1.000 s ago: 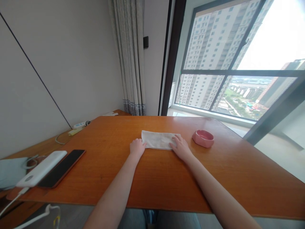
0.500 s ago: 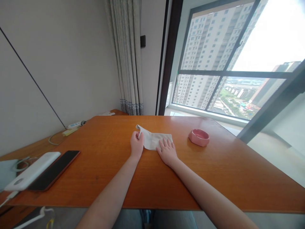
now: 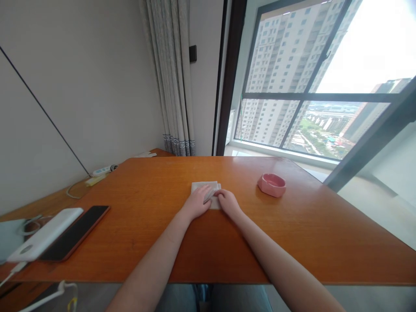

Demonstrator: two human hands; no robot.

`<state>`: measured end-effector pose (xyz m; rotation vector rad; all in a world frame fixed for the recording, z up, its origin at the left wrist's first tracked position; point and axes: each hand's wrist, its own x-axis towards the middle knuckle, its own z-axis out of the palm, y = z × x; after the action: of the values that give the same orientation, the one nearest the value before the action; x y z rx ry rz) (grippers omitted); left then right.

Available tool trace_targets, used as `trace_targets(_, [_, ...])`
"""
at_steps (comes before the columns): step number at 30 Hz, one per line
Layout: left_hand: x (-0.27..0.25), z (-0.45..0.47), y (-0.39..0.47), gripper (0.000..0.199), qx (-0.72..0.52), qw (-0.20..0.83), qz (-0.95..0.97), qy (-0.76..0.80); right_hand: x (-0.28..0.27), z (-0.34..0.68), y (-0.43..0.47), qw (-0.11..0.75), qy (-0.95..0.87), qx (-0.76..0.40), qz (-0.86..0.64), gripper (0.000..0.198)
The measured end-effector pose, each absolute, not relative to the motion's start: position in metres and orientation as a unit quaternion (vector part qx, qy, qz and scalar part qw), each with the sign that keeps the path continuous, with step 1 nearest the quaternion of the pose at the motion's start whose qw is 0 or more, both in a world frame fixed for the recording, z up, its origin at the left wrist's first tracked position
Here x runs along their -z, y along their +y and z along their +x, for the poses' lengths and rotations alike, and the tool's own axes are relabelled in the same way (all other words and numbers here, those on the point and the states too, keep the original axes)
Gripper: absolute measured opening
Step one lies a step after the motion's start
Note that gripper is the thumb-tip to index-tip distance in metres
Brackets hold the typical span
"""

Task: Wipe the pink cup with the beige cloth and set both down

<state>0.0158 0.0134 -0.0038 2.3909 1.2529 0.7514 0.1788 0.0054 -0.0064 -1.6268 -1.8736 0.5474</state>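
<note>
A white cloth (image 3: 196,185), folded over into a small rectangle, lies on the wooden table in front of me. My left hand (image 3: 196,203) rests on its left part with the fingers stretched out over the fabric, pointing right. My right hand (image 3: 229,203) is closed at the cloth's right side, thumb and fingers pinching a layer of it. Part of the cloth is hidden beneath my left hand.
A pink faceted bowl (image 3: 272,186) stands to the right on the table (image 3: 156,242). At the left edge lie a dark phone (image 3: 76,233) and a white power bank (image 3: 47,234) with a cable. A power strip (image 3: 101,171) sits by the wall, and a window (image 3: 312,99) is beyond.
The cloth has gone from spread wide to folded smaller. My left hand has let go of its left end and moved right onto it; my right hand went from lying flat to pinching.
</note>
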Motion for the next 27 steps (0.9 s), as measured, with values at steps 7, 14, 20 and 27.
trace_targets(7, [0.007,0.029,0.011,0.048,-0.218,0.129,0.856,0.451,0.009,0.197,0.017,0.331,-0.654,-0.213,-0.646,0.023])
trace_targets(14, [0.014,0.031,0.013,0.048,-0.188,0.116,0.872,0.436,0.015,0.198,0.022,0.382,-0.611,-0.234,-0.652,0.014])
trace_targets(20, [0.010,0.028,0.009,0.048,-0.186,0.114,0.888,0.406,0.021,0.196,0.022,0.395,-0.625,-0.245,-0.627,0.008])
trace_targets(27, [0.001,0.010,0.021,0.053,-0.268,0.110,0.836,0.467,0.021,0.194,0.017,0.391,-0.690,-0.109,-0.600,0.024])
